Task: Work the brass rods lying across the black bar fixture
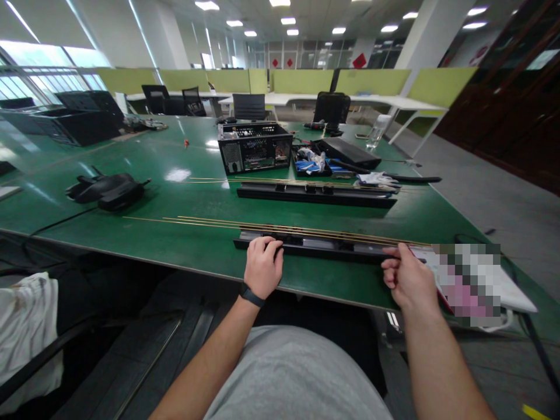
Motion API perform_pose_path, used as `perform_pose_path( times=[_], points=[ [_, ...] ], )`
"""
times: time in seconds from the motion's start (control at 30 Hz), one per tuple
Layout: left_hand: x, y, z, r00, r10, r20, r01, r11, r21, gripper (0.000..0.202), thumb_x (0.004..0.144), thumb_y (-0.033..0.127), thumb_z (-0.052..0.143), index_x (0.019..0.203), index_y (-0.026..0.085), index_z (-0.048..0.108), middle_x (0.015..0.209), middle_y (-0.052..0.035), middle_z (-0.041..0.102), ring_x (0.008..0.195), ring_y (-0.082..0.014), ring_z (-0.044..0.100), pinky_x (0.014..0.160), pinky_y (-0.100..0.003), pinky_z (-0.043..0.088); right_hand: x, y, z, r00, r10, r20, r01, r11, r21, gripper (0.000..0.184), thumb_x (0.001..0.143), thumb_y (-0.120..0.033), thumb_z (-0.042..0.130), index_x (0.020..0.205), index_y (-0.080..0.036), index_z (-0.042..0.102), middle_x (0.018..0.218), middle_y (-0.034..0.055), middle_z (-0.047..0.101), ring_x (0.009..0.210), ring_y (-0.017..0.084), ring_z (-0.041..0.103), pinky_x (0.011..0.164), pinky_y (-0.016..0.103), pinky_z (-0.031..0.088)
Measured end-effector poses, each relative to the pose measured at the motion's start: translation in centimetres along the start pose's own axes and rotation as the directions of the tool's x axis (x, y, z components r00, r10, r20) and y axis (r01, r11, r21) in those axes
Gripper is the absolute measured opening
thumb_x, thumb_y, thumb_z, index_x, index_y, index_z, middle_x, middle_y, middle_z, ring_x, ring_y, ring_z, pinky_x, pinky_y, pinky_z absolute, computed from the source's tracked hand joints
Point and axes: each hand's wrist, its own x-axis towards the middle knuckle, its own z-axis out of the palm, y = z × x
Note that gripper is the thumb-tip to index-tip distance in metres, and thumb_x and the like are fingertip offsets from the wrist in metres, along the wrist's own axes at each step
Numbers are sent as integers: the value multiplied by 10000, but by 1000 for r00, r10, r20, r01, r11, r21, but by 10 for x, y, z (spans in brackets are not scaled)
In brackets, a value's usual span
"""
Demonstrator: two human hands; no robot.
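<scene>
A long black rail (324, 245) lies along the near edge of the green table (175, 192). My left hand (263, 265) rests on the rail's left end, fingers curled over it. My right hand (405, 274) pinches the rail near its right end. Thin brass rods (219, 222) lie on the table just behind the rail and reach far to the left. A second black rail (315, 193) with more brass rods lies farther back.
An open black computer case (255, 147) stands mid-table, with a tray of tools (311, 162) and a flat black cover (347, 153) to its right. A black bundle (109, 189) lies left. A white sheet (503, 286) sits at the right edge. Office chairs and green partitions stand behind.
</scene>
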Motion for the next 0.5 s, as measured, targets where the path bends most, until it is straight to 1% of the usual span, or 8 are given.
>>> perform_pose_path(
  times=[0.13,0.5],
  points=[
    [1,1,-1,1000,1,-15,-1,1000,-4,144,1029,185,701,1160,214,755,1151,-116,711,1135,-295,651,1036,-480,592,-1,0,1,1000,5,1,-5,1000,-7,480,961,-629,758,941,-152,708,581,1,603,322,82,402,290,191,230],
    [-3,-2,-4,1000,10,-28,-11,999,-40,199,1042,185,688,1222,200,772,1176,-127,711,1162,-287,653,1071,-477,587,-2,-1,3,1000,2,-14,-3,1000,-28,467,973,-609,740,962,-143,704,579,-3,596,327,87,400,292,203,235]
  ],
)
